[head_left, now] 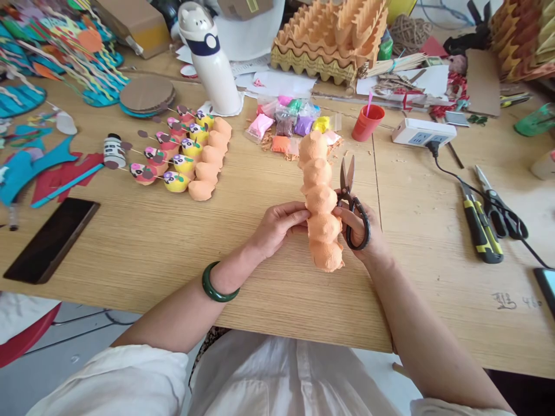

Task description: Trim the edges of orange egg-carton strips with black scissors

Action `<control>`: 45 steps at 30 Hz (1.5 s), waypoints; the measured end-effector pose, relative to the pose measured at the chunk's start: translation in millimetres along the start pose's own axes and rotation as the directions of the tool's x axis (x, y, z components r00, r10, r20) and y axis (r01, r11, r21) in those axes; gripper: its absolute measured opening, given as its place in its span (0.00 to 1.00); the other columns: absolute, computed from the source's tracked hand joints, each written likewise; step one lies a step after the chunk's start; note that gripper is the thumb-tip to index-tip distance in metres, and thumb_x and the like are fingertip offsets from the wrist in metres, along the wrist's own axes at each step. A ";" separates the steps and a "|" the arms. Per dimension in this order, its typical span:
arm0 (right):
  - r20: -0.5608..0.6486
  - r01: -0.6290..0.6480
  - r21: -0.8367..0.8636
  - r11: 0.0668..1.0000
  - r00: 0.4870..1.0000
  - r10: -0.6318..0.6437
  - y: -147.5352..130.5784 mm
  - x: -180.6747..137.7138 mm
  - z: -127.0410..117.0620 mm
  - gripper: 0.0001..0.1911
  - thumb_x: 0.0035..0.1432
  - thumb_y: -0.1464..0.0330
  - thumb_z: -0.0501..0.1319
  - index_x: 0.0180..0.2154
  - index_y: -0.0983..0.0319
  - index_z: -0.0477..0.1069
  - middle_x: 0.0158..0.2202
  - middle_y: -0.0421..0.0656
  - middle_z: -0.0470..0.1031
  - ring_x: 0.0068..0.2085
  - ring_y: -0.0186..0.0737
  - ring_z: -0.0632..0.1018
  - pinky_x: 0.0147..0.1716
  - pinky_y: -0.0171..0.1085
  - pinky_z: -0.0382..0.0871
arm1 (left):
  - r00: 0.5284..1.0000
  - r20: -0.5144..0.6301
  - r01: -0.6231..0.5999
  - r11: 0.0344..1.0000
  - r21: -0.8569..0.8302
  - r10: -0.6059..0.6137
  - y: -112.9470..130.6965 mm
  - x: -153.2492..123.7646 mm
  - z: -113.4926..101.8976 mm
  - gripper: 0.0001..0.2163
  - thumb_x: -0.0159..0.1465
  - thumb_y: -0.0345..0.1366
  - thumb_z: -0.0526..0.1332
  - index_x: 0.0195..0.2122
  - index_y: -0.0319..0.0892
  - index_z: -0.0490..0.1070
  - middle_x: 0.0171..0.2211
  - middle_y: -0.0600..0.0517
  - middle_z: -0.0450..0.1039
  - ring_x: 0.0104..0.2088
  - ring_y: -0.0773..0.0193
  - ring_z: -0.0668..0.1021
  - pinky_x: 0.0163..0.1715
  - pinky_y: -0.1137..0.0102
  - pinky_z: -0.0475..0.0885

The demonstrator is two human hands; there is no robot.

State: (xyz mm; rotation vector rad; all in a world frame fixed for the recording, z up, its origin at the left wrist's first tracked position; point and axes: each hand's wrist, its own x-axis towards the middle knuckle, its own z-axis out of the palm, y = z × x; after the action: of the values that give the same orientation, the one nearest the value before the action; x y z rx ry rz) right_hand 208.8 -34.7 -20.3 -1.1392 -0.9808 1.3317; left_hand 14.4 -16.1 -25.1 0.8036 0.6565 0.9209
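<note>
A peach-orange strip of egg carton cups (321,199) is held upright over the table, its bumpy side toward me. My left hand (280,226) pinches the strip's left edge near the middle, thumb in front. On the other side, my right hand (372,240) supports the right edge with its fingers and also has black-handled scissors (347,188) hooked in its grip. The scissors' blades point away from me, slightly apart. To the left lie finished-looking caterpillar strips (186,147) with red and yellow painted cups, faces and antennae, next to a plain orange strip (212,155).
Clay packets (286,121), a red cup (367,122), a white bottle (212,63) and stacked egg trays (329,40) stand at the back. A power strip (424,133), utility knife (481,225) and second scissors (498,208) lie right; a phone (52,240) lies left.
</note>
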 end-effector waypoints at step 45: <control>0.189 0.067 0.025 0.997 0.979 -0.071 -13.0 -15.6 7.0 0.26 0.48 0.63 0.79 0.47 0.55 0.75 0.37 0.39 0.74 0.40 0.36 0.75 0.40 0.35 0.74 | 0.991 -0.100 -0.092 0.996 0.008 0.092 16.0 -5.0 6.8 0.28 0.53 0.40 0.78 0.54 0.51 0.73 0.52 0.52 0.78 0.56 0.53 0.81 0.51 0.63 0.79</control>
State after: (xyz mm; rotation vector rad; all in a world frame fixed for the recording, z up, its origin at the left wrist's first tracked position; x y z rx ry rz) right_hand 204.1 -48.8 -4.7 -0.9685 -1.1336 1.4085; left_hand 10.5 -16.8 -7.4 0.7996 0.7135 1.0496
